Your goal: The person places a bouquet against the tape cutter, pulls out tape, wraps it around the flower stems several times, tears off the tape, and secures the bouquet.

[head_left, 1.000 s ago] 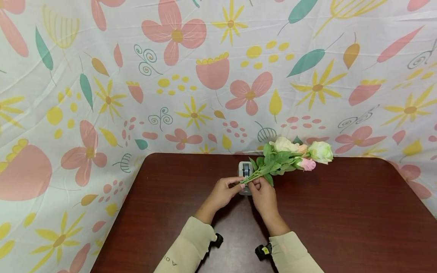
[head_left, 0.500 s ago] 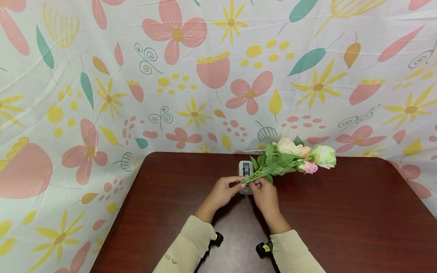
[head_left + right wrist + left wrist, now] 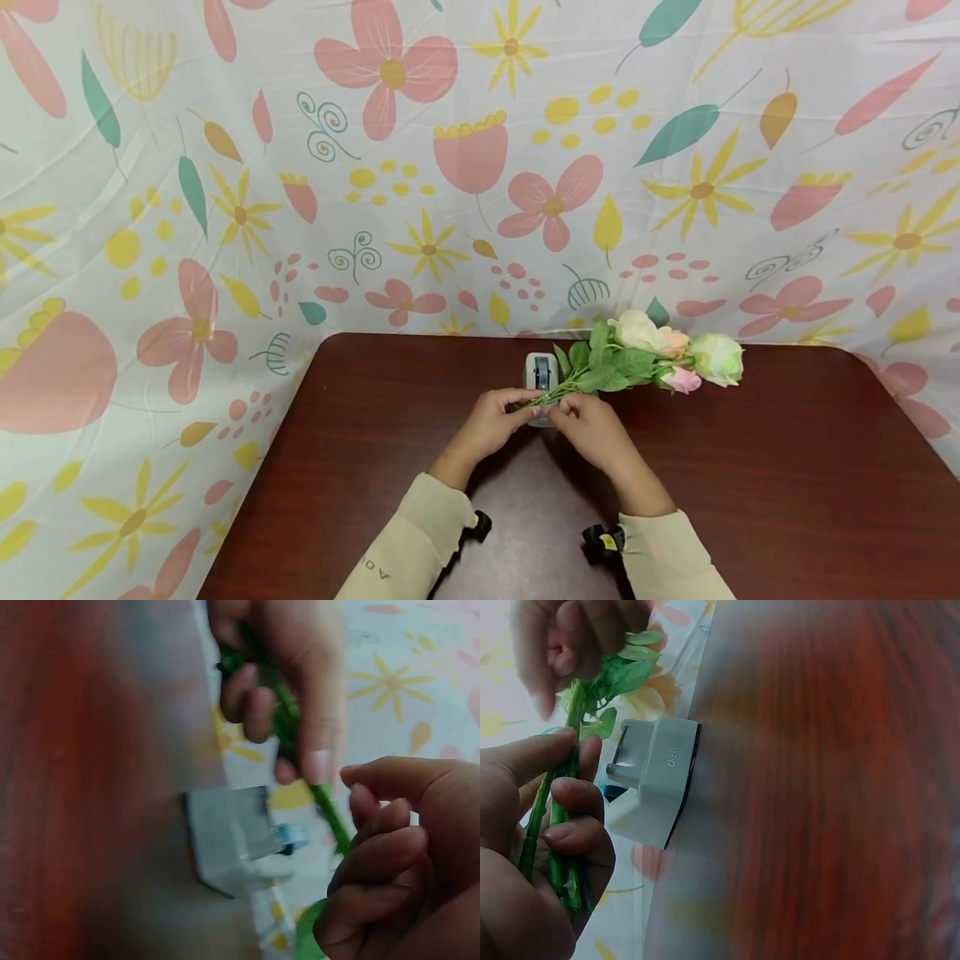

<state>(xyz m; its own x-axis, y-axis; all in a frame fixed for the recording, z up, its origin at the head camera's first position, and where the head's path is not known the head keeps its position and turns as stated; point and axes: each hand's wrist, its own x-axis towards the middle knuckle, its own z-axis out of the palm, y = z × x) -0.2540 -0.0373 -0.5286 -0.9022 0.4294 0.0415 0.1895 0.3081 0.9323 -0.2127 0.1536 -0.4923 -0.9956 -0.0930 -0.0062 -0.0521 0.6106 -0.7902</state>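
Observation:
In the head view, my left hand [image 3: 487,427] holds a bunch of roses [image 3: 626,362] by the lower ends of its green stems. The blooms, cream, peach, pink and pale green, point right. The left wrist view shows fingers and thumb curled round the stems [image 3: 557,847]. My right hand [image 3: 598,433] is at the stems, just right of the left. In the right wrist view its fingers [image 3: 375,859] are curled, with thumb and forefinger close together; whether they pinch anything is unclear. A grey tape dispenser [image 3: 542,371] stands just beyond the hands, partly hidden by them.
The hands work above a dark red-brown wooden table [image 3: 360,433]. A white cloth with printed flowers [image 3: 480,208] hangs behind the table and along its left side. Black wrist cameras sit at both beige cuffs.
My right forearm has swung to the right and the right hand has turned at the stems. The blooms have shifted slightly right and down. My left hand has stayed nearly still.

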